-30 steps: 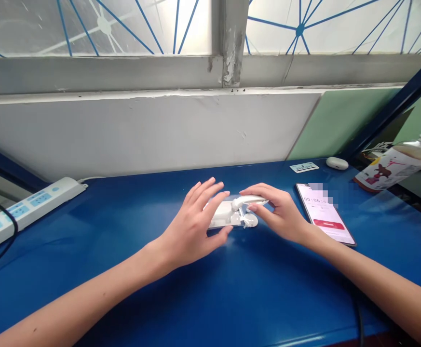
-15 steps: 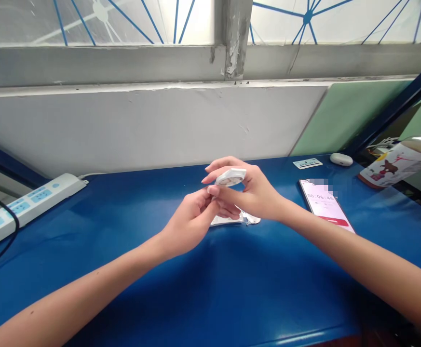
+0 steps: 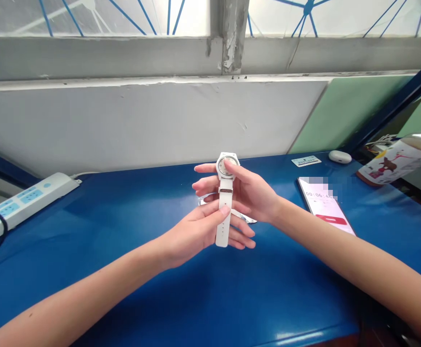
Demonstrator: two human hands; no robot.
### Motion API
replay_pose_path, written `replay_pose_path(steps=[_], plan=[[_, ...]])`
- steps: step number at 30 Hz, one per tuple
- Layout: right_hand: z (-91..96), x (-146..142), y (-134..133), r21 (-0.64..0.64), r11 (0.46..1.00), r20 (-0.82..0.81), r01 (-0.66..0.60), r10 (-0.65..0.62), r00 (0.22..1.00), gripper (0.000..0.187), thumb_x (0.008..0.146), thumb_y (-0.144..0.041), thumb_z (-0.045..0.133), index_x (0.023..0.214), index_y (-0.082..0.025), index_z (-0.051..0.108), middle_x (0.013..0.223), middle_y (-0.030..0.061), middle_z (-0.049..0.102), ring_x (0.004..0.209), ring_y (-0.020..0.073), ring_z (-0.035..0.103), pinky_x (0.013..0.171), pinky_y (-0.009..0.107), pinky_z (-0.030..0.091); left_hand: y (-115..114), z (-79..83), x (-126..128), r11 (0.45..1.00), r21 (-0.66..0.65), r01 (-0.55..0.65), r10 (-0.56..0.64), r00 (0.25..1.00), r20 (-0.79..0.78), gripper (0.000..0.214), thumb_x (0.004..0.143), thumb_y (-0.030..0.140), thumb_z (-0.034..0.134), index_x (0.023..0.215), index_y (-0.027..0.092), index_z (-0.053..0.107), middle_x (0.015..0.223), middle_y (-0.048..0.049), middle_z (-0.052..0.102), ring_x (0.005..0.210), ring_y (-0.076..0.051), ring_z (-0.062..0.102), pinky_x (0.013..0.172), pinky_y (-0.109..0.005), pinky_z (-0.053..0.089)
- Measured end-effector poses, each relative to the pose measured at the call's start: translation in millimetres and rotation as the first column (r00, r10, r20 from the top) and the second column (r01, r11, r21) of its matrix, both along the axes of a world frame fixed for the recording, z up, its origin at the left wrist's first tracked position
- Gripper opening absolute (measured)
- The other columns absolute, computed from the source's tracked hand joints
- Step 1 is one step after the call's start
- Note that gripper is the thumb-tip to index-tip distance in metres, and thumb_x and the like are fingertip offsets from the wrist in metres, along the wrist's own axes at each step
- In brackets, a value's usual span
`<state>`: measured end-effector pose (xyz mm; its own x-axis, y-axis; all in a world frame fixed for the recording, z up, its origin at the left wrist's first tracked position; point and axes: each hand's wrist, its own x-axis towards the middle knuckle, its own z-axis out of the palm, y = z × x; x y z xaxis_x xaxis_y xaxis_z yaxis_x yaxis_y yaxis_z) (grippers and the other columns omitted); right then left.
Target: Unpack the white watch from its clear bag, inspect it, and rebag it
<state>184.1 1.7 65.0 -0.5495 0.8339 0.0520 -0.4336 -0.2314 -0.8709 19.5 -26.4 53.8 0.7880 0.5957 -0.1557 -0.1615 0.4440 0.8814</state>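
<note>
A white wristwatch (image 3: pixel 225 231) hangs upright between my hands, its round dial facing me at the top and one strap with holes pointing down. My right hand (image 3: pixel 255 193) grips the watch head, thumb on the dial and fingers behind. My left hand (image 3: pixel 196 229) pinches the strap between thumb and fingers, the other fingers reaching out behind it. Behind the hands, a white and silvery item (image 3: pixel 244 216) lies on the blue table (image 3: pixel 145 207); most of it is hidden.
A white power strip (image 3: pixel 25 202) with a black cable lies at the left. On the right are a phone (image 3: pixel 324 205) showing a timer, a card (image 3: pixel 306 161), a white earbud case (image 3: pixel 339 157) and a tilted bottle (image 3: pixel 394 161). A wall with windows stands behind.
The watch has turned from nearly edge-on to dial facing me, its strap now hanging down in view. My left hand has shifted onto the strap, and my right thumb onto the dial.
</note>
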Motion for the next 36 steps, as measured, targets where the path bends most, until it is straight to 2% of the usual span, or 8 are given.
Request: replay_pose_path(steps=[4, 9, 15, 19, 25, 28, 33, 36], plan=[[-3.2, 0.4, 2.3, -0.024, 0.999, -0.028, -0.041, 0.04, 0.999, 0.058, 0.097, -0.063, 0.033, 0.123, -0.021, 0.064, 0.119, 0.0105, 0.072, 0.103, 0.0241, 0.069, 0.095, 0.042, 0.053, -2.8, 1.3, 2.7, 0.981, -0.177, -0.077, 0.075, 0.997, -0.016, 0.022, 0.099, 0.034, 0.056, 0.103, 0.013, 0.059, 0.093, -0.0127, 0.073, 0.083, -0.027, 0.075, 0.079, -0.04, 0.057], [1.4, -0.7, -0.7, -0.047, 0.995, -0.032, -0.087, 0.085, 0.996, 0.058, 0.098, -0.062, 0.031, 0.126, -0.021, 0.061, 0.121, 0.0103, 0.071, 0.102, 0.0224, 0.069, 0.094, 0.038, 0.053, -11.8, 10.6, 3.8, 0.952, -0.299, -0.06, 0.057, 0.998, -0.019, 0.023, 0.101, 0.032, 0.049, 0.105, 0.012, 0.06, 0.09, -0.0131, 0.073, 0.084, -0.026, 0.075, 0.079, -0.039, 0.058], [2.1, 0.8, -0.1, -0.055, 0.996, -0.048, -0.069, 0.066, 0.997, 0.055, 0.1, -0.057, 0.027, 0.123, -0.02, 0.061, 0.119, 0.0092, 0.072, 0.089, 0.0187, 0.07, 0.086, 0.035, 0.056, -12.6, 9.9, 5.0, 0.961, -0.272, -0.058, 0.055, 0.998, -0.018, 0.028, 0.101, 0.035, 0.05, 0.102, 0.011, 0.063, 0.093, -0.0137, 0.073, 0.087, -0.026, 0.074, 0.082, -0.037, 0.057], [3.1, 5.0, 3.7, -0.057, 0.998, -0.01, -0.028, 0.027, 1.0, 0.054, 0.099, -0.056, 0.028, 0.122, -0.021, 0.061, 0.119, 0.0092, 0.071, 0.08, 0.0191, 0.069, 0.073, 0.035, 0.058, -11.3, 4.8, 6.7, 0.972, -0.229, -0.053, 0.049, 0.999, -0.022, 0.033, 0.1, 0.039, 0.051, 0.103, 0.009, 0.064, 0.094, -0.0151, 0.073, 0.089, -0.026, 0.073, 0.085, -0.038, 0.056], [5.6, 5.5, 4.5, -0.238, 0.971, -0.101, -0.021, -0.003, 0.995, 0.049, 0.095, -0.043, 0.03, 0.118, -0.016, 0.064, 0.097, 0.008, 0.076, 0.064, 0.0171, 0.063, 0.064, 0.031, 0.055, -10.2, -5.1, 8.4, 0.986, -0.165, 0.038, -0.029, 0.998, 0.057, 0.031, 0.102, 0.035, 0.048, 0.111, 0.009, 0.062, 0.099, -0.0168, 0.072, 0.096, -0.026, 0.072, 0.09, -0.038, 0.053], [5.7, 5.5, 5.8, -0.314, 0.949, -0.156, -0.025, -0.026, 0.987, 0.049, 0.093, -0.034, 0.027, 0.119, -0.012, 0.063, 0.083, 0.0075, 0.073, 0.061, 0.0168, 0.061, 0.061, 0.03, 0.054, -9.2, -6.7, 10.3, 0.983, -0.181, -0.006, 0.005, 1.0, -0.006, 0.031, 0.103, 0.034, 0.046, 0.109, 0.007, 0.062, 0.097, -0.0172, 0.072, 0.092, -0.026, 0.073, 0.088, -0.039, 0.054], [10.4, 12.8, 12.5, -0.292, 0.956, -0.2, 0.042, -0.104, 0.974, 0.048, 0.097, -0.035, 0.028, 0.115, -0.008, 0.063, 0.065, 0.0024, 0.059, 0.052, 0.0134, 0.05, 0.053, 0.025, 0.048, -22.8, -2.8, 16.6, 0.94, -0.232, -0.249, 0.202, 0.957, -0.21, 0.027, 0.104, 0.027, 0.039, 0.117, 0.008, 0.053, 0.093, -0.0163, 0.072, 0.089, -0.025, 0.074, 0.088, -0.041, 0.054], [13.1, 18.2, 16.5, -0.213, 0.961, -0.194, 0.179, -0.221, 0.956, 0.044, 0.101, -0.043, 0.034, 0.113, -0.013, 0.064, 0.063, -0.0013, 0.056, 0.049, 0.0106, 0.046, 0.05, 0.023, 0.044, -33.8, -1.5, 18.5, 0.948, -0.283, -0.143, 0.082, 0.972, -0.22, 0.033, 0.102, 0.033, 0.045, 0.122, 0.007, 0.051, 0.096, -0.0189, 0.072, 0.084, -0.025, 0.074, 0.086, -0.042, 0.054]])
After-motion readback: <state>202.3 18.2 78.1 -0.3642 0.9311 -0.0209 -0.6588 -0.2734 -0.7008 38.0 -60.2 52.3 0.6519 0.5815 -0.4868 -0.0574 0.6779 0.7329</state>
